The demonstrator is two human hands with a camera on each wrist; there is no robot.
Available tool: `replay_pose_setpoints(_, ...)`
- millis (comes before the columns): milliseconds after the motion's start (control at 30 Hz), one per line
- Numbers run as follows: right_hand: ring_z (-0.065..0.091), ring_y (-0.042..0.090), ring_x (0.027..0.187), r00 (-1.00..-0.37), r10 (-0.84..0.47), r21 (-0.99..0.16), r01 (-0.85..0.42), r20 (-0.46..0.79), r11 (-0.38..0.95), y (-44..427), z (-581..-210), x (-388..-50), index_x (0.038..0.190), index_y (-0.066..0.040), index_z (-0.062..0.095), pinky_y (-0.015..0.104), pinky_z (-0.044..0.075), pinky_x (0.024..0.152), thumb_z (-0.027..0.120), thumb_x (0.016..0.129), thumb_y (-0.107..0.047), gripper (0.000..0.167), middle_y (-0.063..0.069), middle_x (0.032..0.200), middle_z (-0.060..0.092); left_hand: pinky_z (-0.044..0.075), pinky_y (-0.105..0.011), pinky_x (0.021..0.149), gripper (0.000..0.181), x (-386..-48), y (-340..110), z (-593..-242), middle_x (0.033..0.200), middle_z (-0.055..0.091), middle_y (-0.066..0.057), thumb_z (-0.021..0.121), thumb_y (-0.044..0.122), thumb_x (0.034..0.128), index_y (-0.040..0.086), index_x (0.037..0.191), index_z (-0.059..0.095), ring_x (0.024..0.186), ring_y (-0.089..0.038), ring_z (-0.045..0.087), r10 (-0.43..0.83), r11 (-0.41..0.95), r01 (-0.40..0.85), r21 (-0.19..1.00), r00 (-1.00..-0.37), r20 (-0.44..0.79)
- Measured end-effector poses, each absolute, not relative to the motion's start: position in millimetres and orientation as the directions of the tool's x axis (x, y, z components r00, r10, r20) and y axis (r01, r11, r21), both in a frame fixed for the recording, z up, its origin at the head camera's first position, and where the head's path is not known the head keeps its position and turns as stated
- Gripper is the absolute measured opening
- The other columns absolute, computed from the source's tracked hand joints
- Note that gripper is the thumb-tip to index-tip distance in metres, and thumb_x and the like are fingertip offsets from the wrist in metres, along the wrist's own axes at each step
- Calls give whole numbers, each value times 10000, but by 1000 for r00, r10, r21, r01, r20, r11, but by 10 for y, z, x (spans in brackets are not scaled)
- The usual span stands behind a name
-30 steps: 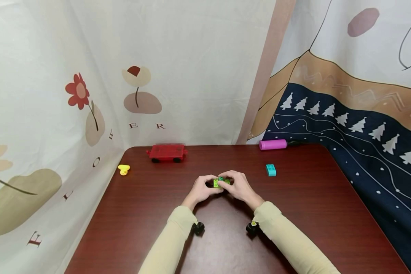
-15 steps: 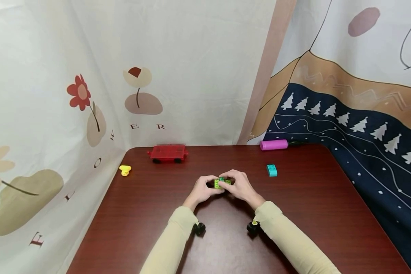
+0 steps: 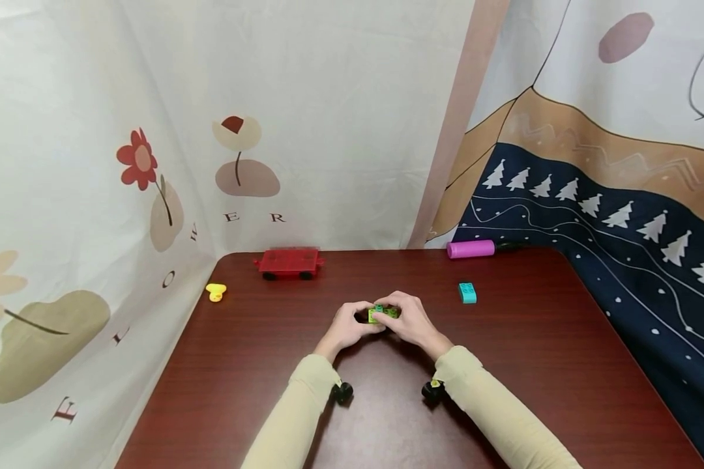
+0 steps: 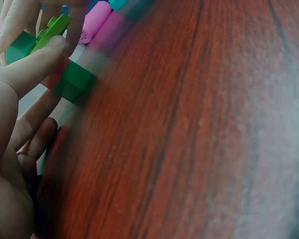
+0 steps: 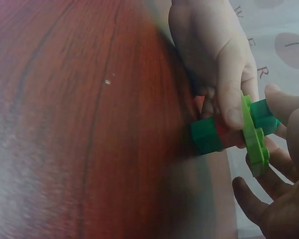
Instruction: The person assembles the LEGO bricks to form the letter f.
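A small stack of toy building bricks is between both hands over the middle of the table. It has a lime green plate (image 5: 254,134) with studs, a green brick (image 5: 264,115) on it, and on the other side a red brick (image 5: 229,135) and another green brick (image 5: 203,136). My left hand (image 3: 346,323) grips the stack from the left, its thumb lying against the red brick and plate. From the right, my right hand (image 3: 409,319) pinches the green brick on the studded side, with its thumb on that brick. Fingers partly cover the stack.
On the brown table (image 3: 270,326), a red wheeled toy wagon base (image 3: 290,262) stands at the back left, near a small yellow piece (image 3: 216,292). A turquoise brick (image 3: 467,293) lies to the right. Behind it, a pink cylinder (image 3: 471,249) with a dark end lies by the back edge.
Both hands keep the same hold on the brick stack and hardly move. The head view has shifted very slightly.
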State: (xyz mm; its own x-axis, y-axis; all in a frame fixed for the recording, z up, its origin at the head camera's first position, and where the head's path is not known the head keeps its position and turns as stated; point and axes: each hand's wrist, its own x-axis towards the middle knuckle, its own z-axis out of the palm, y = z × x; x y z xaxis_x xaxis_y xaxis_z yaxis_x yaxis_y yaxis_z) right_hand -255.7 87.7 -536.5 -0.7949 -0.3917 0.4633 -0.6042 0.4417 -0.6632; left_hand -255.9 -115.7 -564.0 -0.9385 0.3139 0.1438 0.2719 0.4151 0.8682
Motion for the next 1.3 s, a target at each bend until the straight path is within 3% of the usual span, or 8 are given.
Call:
replay_pose_setpoints(333, 678, 189, 898, -831, -366, -717, -550, 419, 428, 902, -5404, -2518, 1085, -107, 822, 362, 567, 786, 860, 902, -209, 213, 15, 988, 718, 516, -405, 1006, 391, -2553, -1142, -5666, 1149, 765, 59, 925, 284, 828, 206, 1188, 792, 1104, -158, 667, 319, 398, 229, 888, -942, 101)
replay_pose_setpoints(467, 667, 174, 924, -845, -375, -699, -530, 382, 481, 922, -5395, -2488, 1129, -130, 808, 349, 558, 806, 845, 919, -229, 235, 11, 1038, 714, 508, -402, 1000, 461, -2545, -1145, -5678, 1201, 748, 72, 930, 328, 817, 240, 1242, 774, 1138, -149, 645, 333, 400, 218, 890, -940, 80)
replay_pose_setpoints(667, 646, 192, 975, -841, -408, -662, -535, 355, 525, 907, -5349, -2494, 1183, -112, 771, 384, 551, 857, 803, 957, -236, 260, 52, 1099, 685, 508, -367, 971, 436, -2572, -1156, -5692, 1151, 758, 28, 906, 253, 852, 199, 1259, 759, 1063, -154, 649, 318, 358, 237, 903, -940, 121)
replay_pose_setpoints(900, 681, 271, 1057, -833, -460, -676, -532, 308, 510, 1029, -5292, -2523, 1306, -66, 704, 426, 575, 903, 750, 1000, -238, 354, 131, 1188, 668, 506, -379, 929, 411, -2522, -1161, -5681, 1118, 747, 100, 895, 375, 852, 267, 1229, 770, 1039, -129, 639, 290, 430, 225, 874, -952, 103)
replay_pose_setpoints(1300, 675, 341, 1069, -921, -225, -690, -387, 317, 612, 1856, -5149, -2759, 1305, -19, 680, 527, 567, 929, 752, 992, -224, 381, 204, 1182, 678, 557, -411, 914, 432, -2510, -1139, -5662, 1190, 754, 46, 886, 357, 862, 233, 1256, 761, 1070, -183, 695, 259, 476, 226, 850, -960, 110)
